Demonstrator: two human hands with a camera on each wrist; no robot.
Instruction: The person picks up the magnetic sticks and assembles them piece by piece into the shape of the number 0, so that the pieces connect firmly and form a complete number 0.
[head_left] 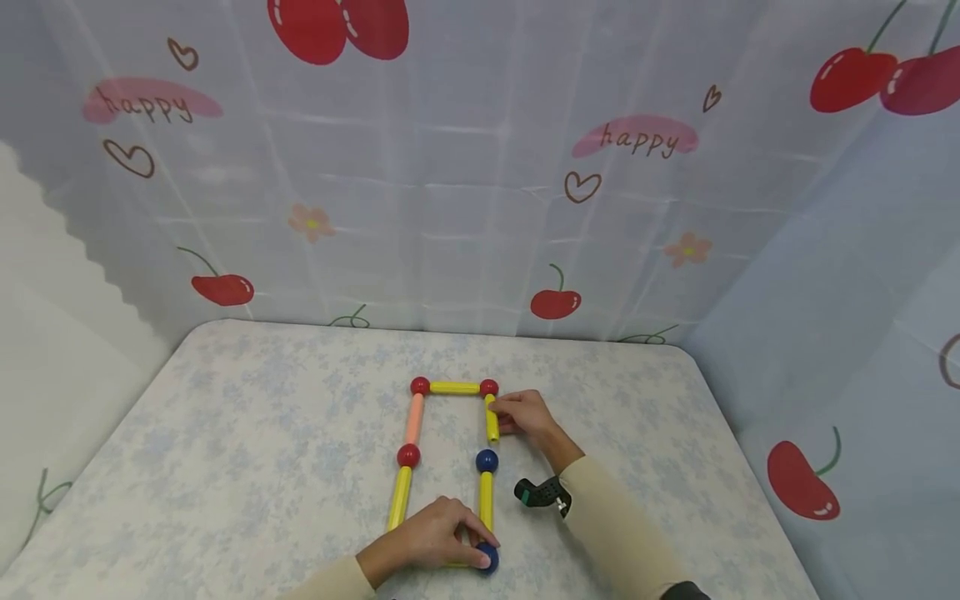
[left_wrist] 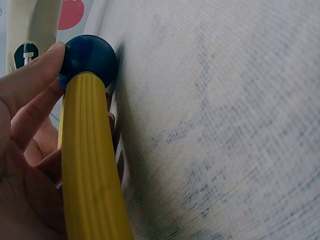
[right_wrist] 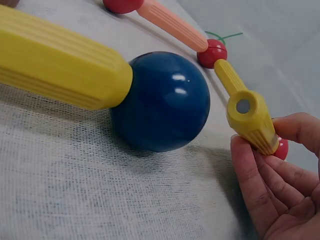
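Observation:
Magnetic rods and balls form a long outline on the table. My right hand [head_left: 528,417] pinches a yellow rod [head_left: 492,421] whose far end meets a red ball [head_left: 489,387]. The rod's near end, with a grey metal tip [right_wrist: 243,106], is apart from a blue ball [right_wrist: 161,101]. From that ball another yellow rod [head_left: 487,497] runs to a second blue ball [head_left: 490,561] at the near right corner. There, my left hand [head_left: 435,535] holds this ball between thumb and fingers. A further yellow rod [left_wrist: 92,160] joins it, largely covered by the hand in the head view.
On the left side stand a pink rod [head_left: 414,419], a red ball [head_left: 408,456] and a yellow rod [head_left: 400,497]. A yellow rod [head_left: 454,388] spans the far side from another red ball [head_left: 420,386]. A cherry-patterned curtain [head_left: 450,250] hangs behind the table [head_left: 225,433].

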